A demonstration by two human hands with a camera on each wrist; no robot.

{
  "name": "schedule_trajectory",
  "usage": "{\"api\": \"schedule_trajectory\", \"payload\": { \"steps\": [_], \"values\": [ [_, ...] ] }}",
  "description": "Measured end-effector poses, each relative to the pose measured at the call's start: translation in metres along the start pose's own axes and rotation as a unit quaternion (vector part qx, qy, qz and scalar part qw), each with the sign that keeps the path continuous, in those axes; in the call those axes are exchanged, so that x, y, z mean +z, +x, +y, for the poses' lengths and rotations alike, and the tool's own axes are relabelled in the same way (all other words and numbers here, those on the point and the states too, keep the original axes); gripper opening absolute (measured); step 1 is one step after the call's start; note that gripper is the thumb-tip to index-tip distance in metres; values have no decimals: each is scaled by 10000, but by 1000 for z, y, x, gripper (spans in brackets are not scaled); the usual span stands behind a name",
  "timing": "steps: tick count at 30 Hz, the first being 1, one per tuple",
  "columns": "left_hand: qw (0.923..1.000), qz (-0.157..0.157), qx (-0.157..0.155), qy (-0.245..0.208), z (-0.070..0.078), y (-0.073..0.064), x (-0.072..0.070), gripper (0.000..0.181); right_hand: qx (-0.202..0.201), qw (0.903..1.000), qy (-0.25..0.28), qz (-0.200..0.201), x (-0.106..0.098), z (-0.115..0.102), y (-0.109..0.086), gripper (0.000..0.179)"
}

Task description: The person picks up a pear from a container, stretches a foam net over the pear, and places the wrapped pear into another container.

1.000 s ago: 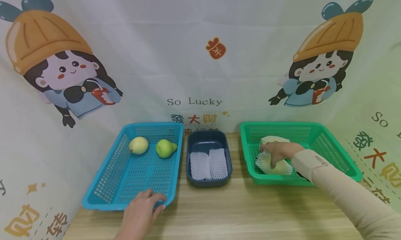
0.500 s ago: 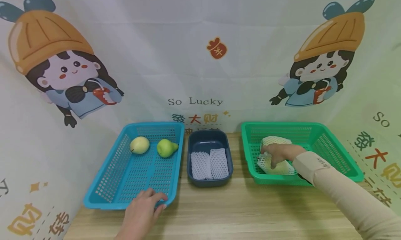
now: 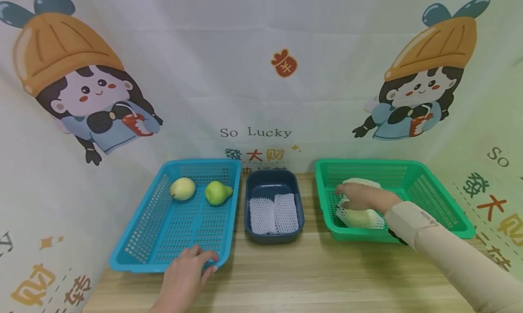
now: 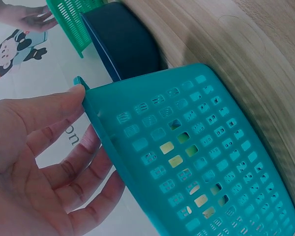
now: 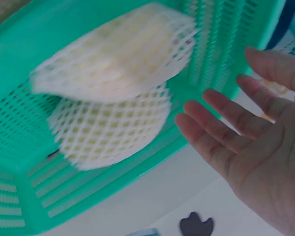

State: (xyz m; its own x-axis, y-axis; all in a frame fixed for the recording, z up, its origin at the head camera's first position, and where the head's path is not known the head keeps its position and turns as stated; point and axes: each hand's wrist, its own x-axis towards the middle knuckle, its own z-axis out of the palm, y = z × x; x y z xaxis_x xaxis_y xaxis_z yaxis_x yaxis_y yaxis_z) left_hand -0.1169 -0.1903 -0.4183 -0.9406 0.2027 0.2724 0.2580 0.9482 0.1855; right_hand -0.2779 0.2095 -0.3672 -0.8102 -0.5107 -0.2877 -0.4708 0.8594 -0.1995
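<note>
My left hand [image 3: 185, 270] holds the near rim of a blue plastic basket [image 3: 130, 233] by its right corner. In the left wrist view the thumb [image 4: 49, 105] lies on the rim's corner, with the fingers bent along the rim. Inside that basket are a round pale-yellow fruit [image 3: 182, 189] and a green pear [image 3: 218, 193]. My right hand [image 3: 365, 198] hovers over a green basket [image 3: 433, 199], its fingers spread and holding nothing. Under it lie two pale fruits in white foam nets, a near one [image 3: 361, 219] and a far one [image 3: 362, 182], partly hidden by the hand.
Between the baskets stands a dark blue bin [image 3: 273, 178] with two flat white foam nets [image 3: 262, 216] in it. All three containers sit on a wood-grain table [image 3: 294, 276]. A printed cloth [image 3: 253, 90] rises close behind and at both sides.
My right hand has turned and lifted off the near netted fruit, its fingertips moving slightly up and left. My left hand keeps its place on the blue basket's rim.
</note>
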Motion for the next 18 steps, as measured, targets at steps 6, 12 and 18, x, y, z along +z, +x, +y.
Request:
{"api": "schedule_trajectory", "payload": {
  "steps": [6, 12, 18],
  "values": [
    [10000, -24, 4, 16, -1, 0, 1, 17, -535, 9947, -98, 868, 5, -23, -1, 27],
    [10000, -47, -12, 23, -1, 0, 0, 17, -891, 9834, -270, 1560, 15, -55, 1, 22],
    [10000, -5, 17, 15, -1, 0, 0, 17, -1544, 9743, -489, 1567, 40, -84, 11, 22]
  ]
}}
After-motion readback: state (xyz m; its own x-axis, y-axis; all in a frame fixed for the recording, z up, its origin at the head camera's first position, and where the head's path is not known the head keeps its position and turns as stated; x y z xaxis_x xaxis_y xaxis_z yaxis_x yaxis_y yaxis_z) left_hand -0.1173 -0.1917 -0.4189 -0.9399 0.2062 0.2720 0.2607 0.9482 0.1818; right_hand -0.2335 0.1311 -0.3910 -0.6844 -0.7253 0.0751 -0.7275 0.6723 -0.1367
